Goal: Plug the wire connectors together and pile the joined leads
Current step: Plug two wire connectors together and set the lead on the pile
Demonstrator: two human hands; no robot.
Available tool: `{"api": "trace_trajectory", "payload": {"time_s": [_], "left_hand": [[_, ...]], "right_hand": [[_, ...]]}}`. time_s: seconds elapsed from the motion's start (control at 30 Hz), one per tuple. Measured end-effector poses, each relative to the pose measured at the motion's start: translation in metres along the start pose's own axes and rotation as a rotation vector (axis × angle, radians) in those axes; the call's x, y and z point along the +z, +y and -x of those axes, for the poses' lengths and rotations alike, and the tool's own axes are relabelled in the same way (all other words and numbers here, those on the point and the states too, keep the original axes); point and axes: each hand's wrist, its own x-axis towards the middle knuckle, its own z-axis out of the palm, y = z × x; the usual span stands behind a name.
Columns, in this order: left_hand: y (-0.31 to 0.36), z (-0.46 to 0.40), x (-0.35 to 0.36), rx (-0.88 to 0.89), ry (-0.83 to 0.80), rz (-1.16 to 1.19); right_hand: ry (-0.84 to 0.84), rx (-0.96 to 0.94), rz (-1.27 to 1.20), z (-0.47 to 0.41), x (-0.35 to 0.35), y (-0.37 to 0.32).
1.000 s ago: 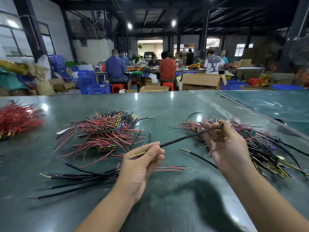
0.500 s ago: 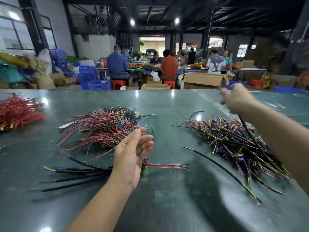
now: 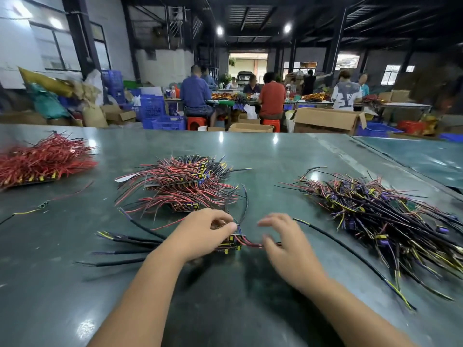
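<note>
Left hand (image 3: 200, 234), centre frame, pinches a thin lead (image 3: 244, 204) above the small pile of joined leads (image 3: 233, 244). Right hand (image 3: 288, 249) beside it hovers blurred, fingers loosely spread, holding nothing.
</note>
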Motion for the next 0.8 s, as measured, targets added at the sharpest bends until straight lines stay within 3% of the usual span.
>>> {"api": "trace_trajectory", "payload": {"time_s": [0.13,0.23,0.37,0.6,0.8], "left_hand": [[-0.006,0.000,-0.001,0.027,-0.138,0.063],[-0.009,-0.002,0.003,0.098,-0.139,0.067],[-0.006,-0.004,0.011,0.133,0.085,-0.070],[0.019,0.005,0.011,0.498,0.274,0.023],[0.022,0.006,0.012,0.443,0.206,0.221]], "right_hand": [[-0.181,-0.110,-0.047,0.010,0.008,0.000],[-0.208,-0.179,-0.027,0.009,0.011,0.000],[-0.150,-0.203,-0.094,0.003,0.013,0.000],[0.141,-0.242,-0.161,-0.002,0.002,-0.001],[0.164,-0.275,-0.165,-0.003,-0.011,0.004]]}}
